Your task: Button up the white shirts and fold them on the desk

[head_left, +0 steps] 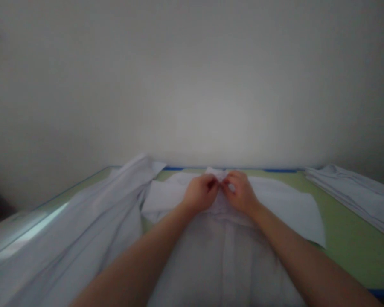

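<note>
A white shirt lies spread flat on the green table in front of me, collar end pointing away. My left hand and my right hand meet at the collar, both with fingers curled and pinching the fabric there. The fingertips touch each other at the middle of the collar. What lies between the fingertips is too small to make out beyond cloth.
More white cloth is heaped along the left side of the table. A stack of folded white garments rests at the right. A pale wall rises right behind the table's blue-taped far edge.
</note>
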A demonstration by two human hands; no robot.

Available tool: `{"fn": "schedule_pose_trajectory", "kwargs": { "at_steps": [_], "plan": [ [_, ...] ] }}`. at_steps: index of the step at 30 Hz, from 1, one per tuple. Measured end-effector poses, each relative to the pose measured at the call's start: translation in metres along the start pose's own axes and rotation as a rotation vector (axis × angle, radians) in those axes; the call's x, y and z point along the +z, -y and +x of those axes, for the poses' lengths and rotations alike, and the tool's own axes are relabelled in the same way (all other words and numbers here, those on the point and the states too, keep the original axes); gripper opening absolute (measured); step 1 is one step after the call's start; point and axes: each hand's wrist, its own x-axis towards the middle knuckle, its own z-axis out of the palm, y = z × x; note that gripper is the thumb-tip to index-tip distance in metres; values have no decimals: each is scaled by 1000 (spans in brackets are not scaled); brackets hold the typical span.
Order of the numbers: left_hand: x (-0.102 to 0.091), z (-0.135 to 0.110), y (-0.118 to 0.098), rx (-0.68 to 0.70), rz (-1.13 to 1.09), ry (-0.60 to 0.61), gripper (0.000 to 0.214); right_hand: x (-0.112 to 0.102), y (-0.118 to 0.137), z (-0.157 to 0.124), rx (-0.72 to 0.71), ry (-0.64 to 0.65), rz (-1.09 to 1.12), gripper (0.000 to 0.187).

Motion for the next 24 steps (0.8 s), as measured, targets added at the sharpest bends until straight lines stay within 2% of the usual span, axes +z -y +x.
{"fn": "schedule_pose_trajectory", "kwargs": {
  "at_steps": [9, 14, 16, 19, 21, 22, 24],
  "plan": [
    [6, 3, 6, -109, -262, 31, 12, -12, 8, 5, -106, 75, -121, 19],
    [6, 6, 12, -123, -405, 124, 13, -16, 8, 6, -131, 65, -193, 20],
    [5, 7, 14, -125, -393, 106, 16, -15, 5, 5, -103, 38, -177, 20],
    [2, 8, 14, -127, -385, -25, 19, -11, 2, 3, -58, 8, -106, 19],
    [-1, 9, 15, -81, -416, -75, 37, -9, 1, 2, -48, -6, -45, 20],
    [-2, 10, 16, -46, -436, -67, 45, -8, 1, 2, -45, -10, -14, 20],
    [-2, 10, 18, 6, -466, -4, 44, -7, 2, 2, -39, -8, 48, 20]
  ]
}}
